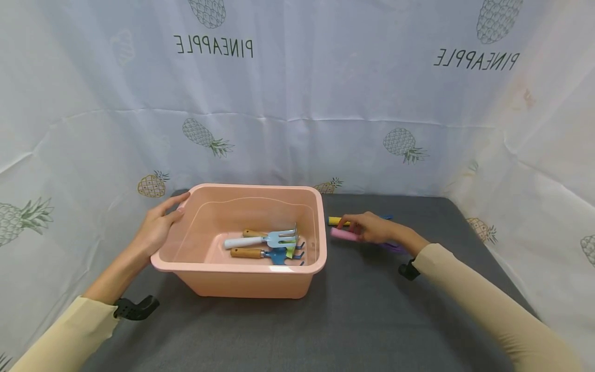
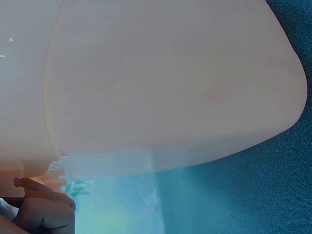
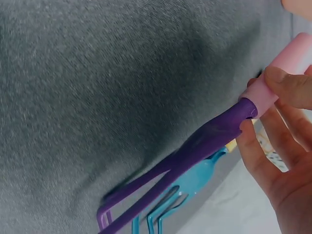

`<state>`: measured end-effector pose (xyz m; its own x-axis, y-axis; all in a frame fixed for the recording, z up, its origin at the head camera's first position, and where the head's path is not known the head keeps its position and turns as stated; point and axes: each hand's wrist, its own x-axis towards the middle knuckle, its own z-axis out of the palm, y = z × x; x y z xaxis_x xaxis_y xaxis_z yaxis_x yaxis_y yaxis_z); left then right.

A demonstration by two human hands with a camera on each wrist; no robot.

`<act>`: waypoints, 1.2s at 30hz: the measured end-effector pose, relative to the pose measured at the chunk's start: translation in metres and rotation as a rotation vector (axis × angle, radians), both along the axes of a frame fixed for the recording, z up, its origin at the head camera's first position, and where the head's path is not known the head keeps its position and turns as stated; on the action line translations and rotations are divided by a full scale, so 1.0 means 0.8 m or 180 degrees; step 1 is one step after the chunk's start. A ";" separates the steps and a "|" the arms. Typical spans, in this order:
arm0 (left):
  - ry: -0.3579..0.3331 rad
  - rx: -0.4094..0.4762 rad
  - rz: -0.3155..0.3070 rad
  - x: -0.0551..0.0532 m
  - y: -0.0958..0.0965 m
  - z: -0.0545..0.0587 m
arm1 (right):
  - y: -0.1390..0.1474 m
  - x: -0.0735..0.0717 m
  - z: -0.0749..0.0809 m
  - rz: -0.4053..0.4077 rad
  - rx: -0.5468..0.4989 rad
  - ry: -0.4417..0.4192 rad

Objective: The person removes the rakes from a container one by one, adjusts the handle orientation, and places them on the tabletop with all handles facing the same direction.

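My left hand (image 1: pixel 155 230) grips the left rim of a peach plastic tub (image 1: pixel 253 283); in the left wrist view its curled fingers (image 2: pixel 46 212) show at the tub's edge. Right of the tub, my right hand (image 1: pixel 372 227) pinches the pink handle (image 3: pixel 287 61) of a purple hand rake (image 3: pixel 214 131) between thumb and fingers. The rake's tines point down and away from the hand, low over the dark cloth. Behind it lies a blue hand rake (image 3: pixel 197 178) with a yellow handle (image 1: pixel 333 221).
Inside the tub lie a light blue hand fork (image 1: pixel 281 238) with a white handle, a blue rake with a wooden handle (image 1: pixel 246 253), and another wooden-handled tool (image 1: pixel 252 233). Dark grey cloth (image 1: pixel 372 315) covers the table. A pineapple-print curtain (image 1: pixel 297 88) hangs behind and at both sides.
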<state>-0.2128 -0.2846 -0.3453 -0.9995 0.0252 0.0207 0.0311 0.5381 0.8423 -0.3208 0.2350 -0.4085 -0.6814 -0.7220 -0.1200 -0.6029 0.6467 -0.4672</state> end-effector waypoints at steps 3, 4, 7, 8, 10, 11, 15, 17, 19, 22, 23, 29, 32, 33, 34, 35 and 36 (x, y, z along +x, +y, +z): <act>0.0009 -0.0014 0.0007 0.000 0.000 0.000 | -0.002 0.001 -0.005 0.0066 0.0022 -0.0010; 0.0011 -0.0008 0.0005 0.000 0.000 0.000 | -0.003 0.001 -0.007 0.0051 0.0059 -0.0038; 0.0006 0.0016 -0.0004 0.000 0.000 -0.001 | -0.007 0.003 -0.012 0.0018 0.0152 -0.0107; 0.0003 0.0023 -0.0006 0.001 0.000 -0.001 | -0.007 0.003 -0.014 0.0015 0.0185 -0.0110; -0.0002 0.0036 0.0004 0.000 0.000 -0.002 | -0.008 0.004 -0.019 -0.0002 0.0247 -0.0094; -0.0006 0.0041 0.0011 0.000 0.000 -0.002 | -0.009 0.005 -0.020 0.0006 0.0250 -0.0086; 0.0005 0.0044 0.0022 0.000 0.001 -0.001 | -0.010 0.006 -0.027 0.0079 0.0236 0.0053; 0.0001 0.0058 0.0008 0.001 0.001 -0.001 | -0.010 0.007 -0.029 0.0097 0.0242 0.0094; 0.0010 0.0062 -0.0007 0.002 0.000 0.000 | -0.011 0.008 -0.029 0.0099 0.0279 0.0120; 0.0007 0.0078 -0.0016 0.003 -0.002 0.000 | -0.011 0.010 -0.027 0.0098 0.0354 0.0127; 0.0008 0.0079 -0.0017 0.003 -0.003 0.001 | -0.011 0.011 -0.026 0.0096 0.0381 0.0127; -0.0023 0.0102 -0.0027 0.004 -0.004 0.004 | -0.011 0.014 -0.024 0.0057 0.0542 0.0149; -0.0018 0.0142 -0.0035 0.004 -0.005 0.004 | -0.011 0.014 -0.025 0.0025 0.0587 0.0136; -0.0014 0.0157 -0.0037 0.004 -0.005 0.004 | -0.011 0.014 -0.026 0.0011 0.0593 0.0130; -0.0009 0.0168 -0.0034 0.003 -0.005 0.003 | -0.011 0.014 -0.026 -0.0012 0.0601 0.0115; -0.0006 0.0171 -0.0029 0.003 -0.005 0.003 | -0.011 0.014 -0.026 -0.0035 0.0616 0.0104; -0.0010 0.0183 -0.0027 0.003 -0.006 0.002 | -0.010 0.014 -0.026 -0.0060 0.0626 0.0094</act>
<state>-0.2107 -0.2890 -0.3437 -0.9993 0.0327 0.0193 0.0328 0.4884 0.8720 -0.3097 0.2266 -0.4296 -0.6999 -0.6737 -0.2371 -0.6015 0.7350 -0.3129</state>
